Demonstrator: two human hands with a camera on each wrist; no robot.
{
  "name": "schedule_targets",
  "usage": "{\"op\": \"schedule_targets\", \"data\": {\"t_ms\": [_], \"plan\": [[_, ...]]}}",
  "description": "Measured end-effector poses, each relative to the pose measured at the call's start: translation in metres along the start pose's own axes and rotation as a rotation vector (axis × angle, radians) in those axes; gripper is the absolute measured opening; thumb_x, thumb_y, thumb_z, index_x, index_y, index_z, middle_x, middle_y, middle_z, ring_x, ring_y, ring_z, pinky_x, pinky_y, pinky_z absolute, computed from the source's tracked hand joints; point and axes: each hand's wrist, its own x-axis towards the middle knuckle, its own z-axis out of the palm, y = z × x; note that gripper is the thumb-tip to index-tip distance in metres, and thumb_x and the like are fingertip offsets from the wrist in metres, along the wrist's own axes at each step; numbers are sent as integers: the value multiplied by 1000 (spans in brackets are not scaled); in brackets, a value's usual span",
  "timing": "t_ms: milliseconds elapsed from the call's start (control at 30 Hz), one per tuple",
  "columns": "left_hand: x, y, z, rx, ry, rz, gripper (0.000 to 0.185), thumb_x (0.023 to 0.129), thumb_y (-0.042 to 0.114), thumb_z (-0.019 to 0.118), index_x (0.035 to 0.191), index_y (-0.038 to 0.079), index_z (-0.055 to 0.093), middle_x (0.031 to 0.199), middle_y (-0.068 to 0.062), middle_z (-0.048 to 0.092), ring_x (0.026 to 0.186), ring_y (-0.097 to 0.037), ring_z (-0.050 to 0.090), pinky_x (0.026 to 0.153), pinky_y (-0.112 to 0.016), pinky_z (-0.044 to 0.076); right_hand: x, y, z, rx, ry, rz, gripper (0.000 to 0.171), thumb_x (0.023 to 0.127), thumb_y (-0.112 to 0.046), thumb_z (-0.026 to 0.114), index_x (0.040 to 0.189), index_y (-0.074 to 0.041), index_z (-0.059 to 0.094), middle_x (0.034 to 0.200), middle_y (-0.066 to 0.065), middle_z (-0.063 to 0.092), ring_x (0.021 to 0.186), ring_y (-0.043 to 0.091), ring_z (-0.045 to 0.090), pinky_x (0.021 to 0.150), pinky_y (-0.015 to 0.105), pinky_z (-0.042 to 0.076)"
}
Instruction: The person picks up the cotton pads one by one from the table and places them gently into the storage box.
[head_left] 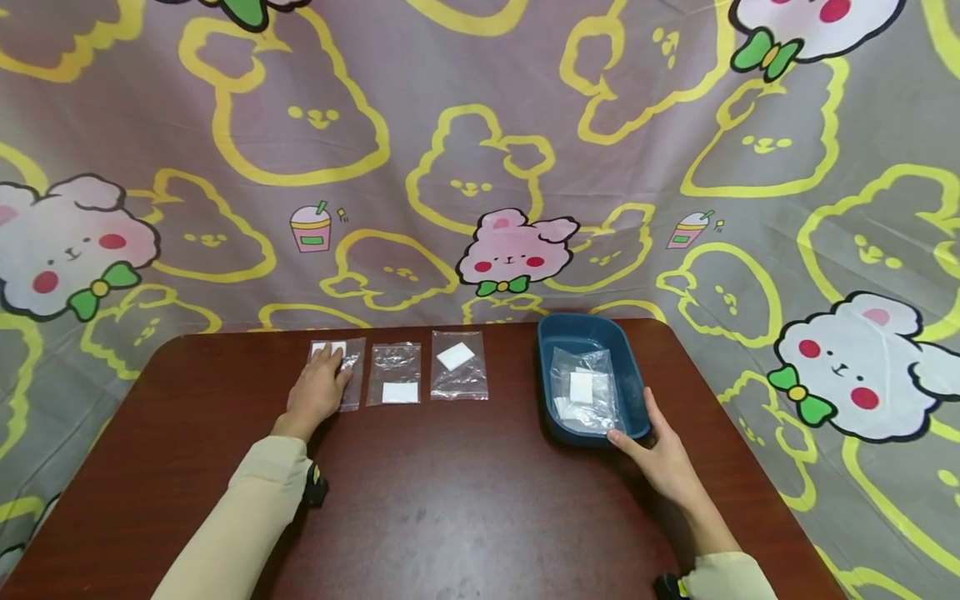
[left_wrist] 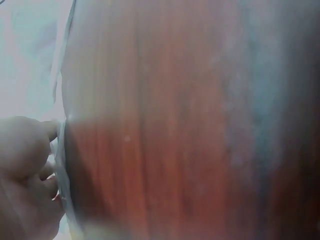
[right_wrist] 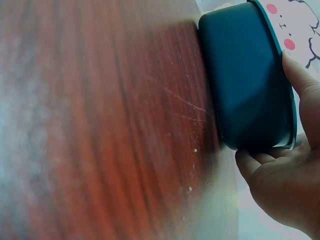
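My left hand (head_left: 318,390) rests on the leftmost clear zip bag (head_left: 352,375), its fingertips over a white piece inside. In the left wrist view, the bag's edge runs beside the fingers (left_wrist: 25,150). To its right lie a second clear bag (head_left: 394,360) with a white piece (head_left: 401,392) low in it and a third bag (head_left: 459,385) with a tilted white piece (head_left: 455,357). My right hand (head_left: 667,458) holds the near right corner of a blue plastic bin (head_left: 592,327), thumb at the rim, fingers along the outer wall (right_wrist: 245,75). Several clear bags with white pieces (head_left: 581,387) lie inside.
The dark reddish wooden table (head_left: 435,500) has its far edge against a patterned cloth (head_left: 420,150), which also hangs on both sides. The bin stands near the table's far right corner.
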Motion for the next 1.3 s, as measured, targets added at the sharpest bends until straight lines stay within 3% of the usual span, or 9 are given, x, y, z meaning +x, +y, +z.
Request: {"op": "schedule_targets", "data": {"t_ms": [300, 533, 900, 1300], "plan": [[-5, 4, -3, 17, 51, -47, 46, 103, 17, 54, 144, -4, 49, 153, -29, 36, 142, -48, 32, 107, -64, 35, 0, 0, 1, -1, 2, -7, 107, 92, -36, 75, 162, -18, -3, 166, 20, 8, 147, 42, 22, 111, 60, 30], [-8, 6, -3, 39, 106, -83, 40, 103, 19, 55, 139, 3, 58, 148, -25, 46, 122, -53, 52, 89, -66, 48, 0, 0, 0, 3, 1, -5, 107, 92, -36, 75, 162, -18, -3, 166, 20, 8, 148, 42, 20, 112, 60, 29], [-9, 2, -3, 27, 167, -111, 31, 102, 15, 57, 130, 6, 67, 140, -27, 53, 110, -55, 59, 79, -64, 51, 0, 0, 0, -7, 4, -10, 106, 92, -37, 75, 162, -18, -2, 166, 21, 10, 147, 42, 23, 111, 60, 31], [-9, 0, -2, 29, 182, -110, 30, 101, 15, 58, 129, 7, 69, 137, -27, 56, 101, -56, 62, 73, -63, 52, 0, -1, 0, -2, 4, -1, 106, 92, -38, 75, 162, -17, -2, 166, 21, 10, 147, 44, 23, 111, 60, 31]]}}
